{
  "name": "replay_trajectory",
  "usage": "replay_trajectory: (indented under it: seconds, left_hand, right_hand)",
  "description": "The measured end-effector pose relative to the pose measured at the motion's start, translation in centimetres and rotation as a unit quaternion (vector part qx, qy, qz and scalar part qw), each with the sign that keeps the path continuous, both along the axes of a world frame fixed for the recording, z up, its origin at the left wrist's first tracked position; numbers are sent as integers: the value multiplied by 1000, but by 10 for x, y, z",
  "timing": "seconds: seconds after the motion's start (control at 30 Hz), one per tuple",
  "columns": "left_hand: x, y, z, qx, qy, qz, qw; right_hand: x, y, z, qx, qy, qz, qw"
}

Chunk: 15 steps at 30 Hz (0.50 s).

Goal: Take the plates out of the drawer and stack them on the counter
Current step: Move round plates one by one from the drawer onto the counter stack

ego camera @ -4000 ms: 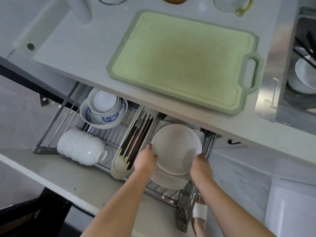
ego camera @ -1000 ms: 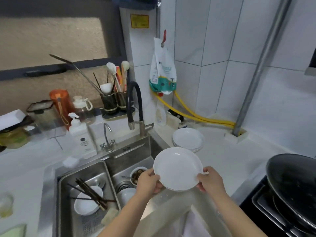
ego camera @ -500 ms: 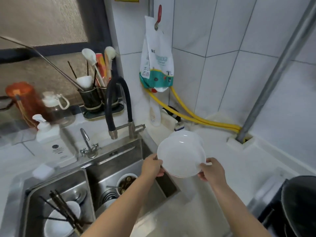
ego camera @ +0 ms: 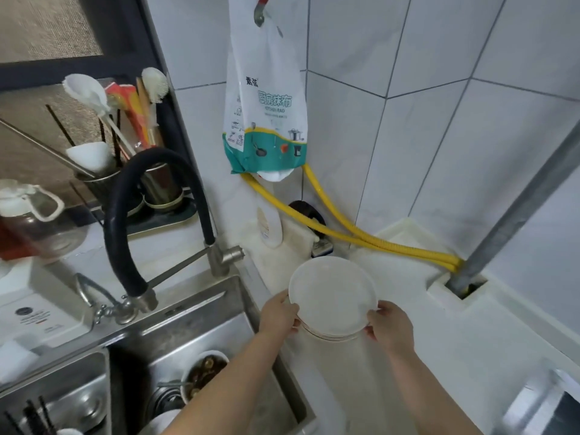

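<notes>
Sink (ego camera: 175,328): steel basin at left, dirty dishes inside.
Left hand (ego camera: 277,315): fingers closed on the top plate's (ego camera: 332,296) left rim.
Plate stack (ego camera: 329,335): on the white counter (ego camera: 439,356), beside the sink.
Right hand (ego camera: 390,328): gripping the right rim.

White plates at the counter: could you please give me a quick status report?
Left hand and right hand gripping round white plate by its rim. Plate on white plate stack on pale counter. Nothing in the way.
</notes>
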<state>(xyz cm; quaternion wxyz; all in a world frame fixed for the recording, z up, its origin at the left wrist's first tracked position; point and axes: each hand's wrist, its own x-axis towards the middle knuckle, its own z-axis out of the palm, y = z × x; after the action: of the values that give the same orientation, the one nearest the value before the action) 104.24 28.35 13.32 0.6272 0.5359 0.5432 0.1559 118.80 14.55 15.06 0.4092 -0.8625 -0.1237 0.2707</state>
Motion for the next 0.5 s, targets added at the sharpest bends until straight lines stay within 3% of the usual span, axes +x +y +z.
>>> replay_trajectory:
  seconds: [0.5]
  left_hand:
    - [7, 0, -21, 7, 18, -18, 1000]
  right_hand:
    - [10, 5, -25, -17, -10, 14, 1000]
